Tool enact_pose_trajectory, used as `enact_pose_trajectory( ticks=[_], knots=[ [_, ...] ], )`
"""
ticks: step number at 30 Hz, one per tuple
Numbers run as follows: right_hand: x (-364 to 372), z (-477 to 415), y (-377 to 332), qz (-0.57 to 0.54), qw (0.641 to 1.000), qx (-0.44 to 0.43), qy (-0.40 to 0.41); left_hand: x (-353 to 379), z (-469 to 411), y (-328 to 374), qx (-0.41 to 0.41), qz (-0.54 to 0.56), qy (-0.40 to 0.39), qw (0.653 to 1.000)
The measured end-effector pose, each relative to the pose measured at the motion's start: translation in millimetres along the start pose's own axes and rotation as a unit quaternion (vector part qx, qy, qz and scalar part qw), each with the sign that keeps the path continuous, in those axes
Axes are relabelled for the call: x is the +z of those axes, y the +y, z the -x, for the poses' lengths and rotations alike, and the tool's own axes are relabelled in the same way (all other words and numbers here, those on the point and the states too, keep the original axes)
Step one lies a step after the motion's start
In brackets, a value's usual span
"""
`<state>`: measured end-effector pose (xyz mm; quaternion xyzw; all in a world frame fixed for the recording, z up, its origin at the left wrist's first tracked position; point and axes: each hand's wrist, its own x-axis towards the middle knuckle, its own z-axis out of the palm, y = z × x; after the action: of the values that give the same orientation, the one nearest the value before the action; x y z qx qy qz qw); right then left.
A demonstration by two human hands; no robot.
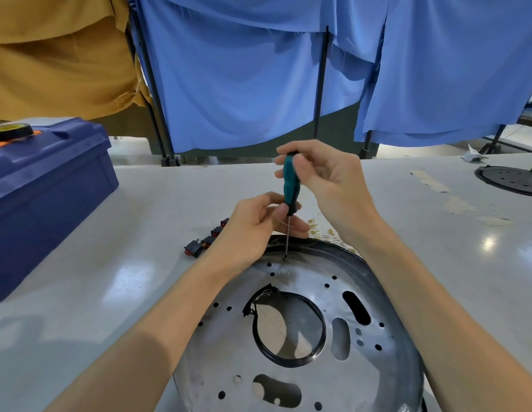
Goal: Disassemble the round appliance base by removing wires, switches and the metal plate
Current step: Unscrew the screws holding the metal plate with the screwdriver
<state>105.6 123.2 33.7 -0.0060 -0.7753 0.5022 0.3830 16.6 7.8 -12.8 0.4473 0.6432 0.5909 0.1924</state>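
Right hand (321,176) pinches screwdriver (290,185) handle, left hand (258,224) steadies its shank, tip seated on rim screw (285,257) of metal plate (229,346) lying on table; tilt likely cams it out.

Toolbox (44,185) blocks the left; table (407,233) lies open right.

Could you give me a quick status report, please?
Right hand and left hand on screwdriver, tip on metal plate screw. Switches already out. Nothing blocking.
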Motion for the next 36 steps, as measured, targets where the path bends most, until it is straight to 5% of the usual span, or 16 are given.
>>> enact_pose_trajectory(
  ticks=[3, 8, 12, 36],
  knots=[
    [2.5, 0.6, -0.2, 0.067, 0.998, -0.012, 0.000, -0.2, 0.8, 1.5, -0.008, 0.012, 0.008, 1.000],
    [-0.7, 0.3, -1.4, -0.005, 1.000, -0.003, 0.003, 0.5, 0.4, 1.7, 0.005, 0.008, 0.001, 1.000],
    [1.5, 1.4, -1.3, 0.060, 0.998, -0.007, -0.010, 1.2, 0.8, 3.2, -0.007, 0.012, 0.017, 1.000],
    [-0.2, 0.2, -1.1, 0.021, 1.000, 0.008, -0.006, 1.7, 1.7, 4.8, -0.019, 0.006, 0.007, 1.000]
  ],
)
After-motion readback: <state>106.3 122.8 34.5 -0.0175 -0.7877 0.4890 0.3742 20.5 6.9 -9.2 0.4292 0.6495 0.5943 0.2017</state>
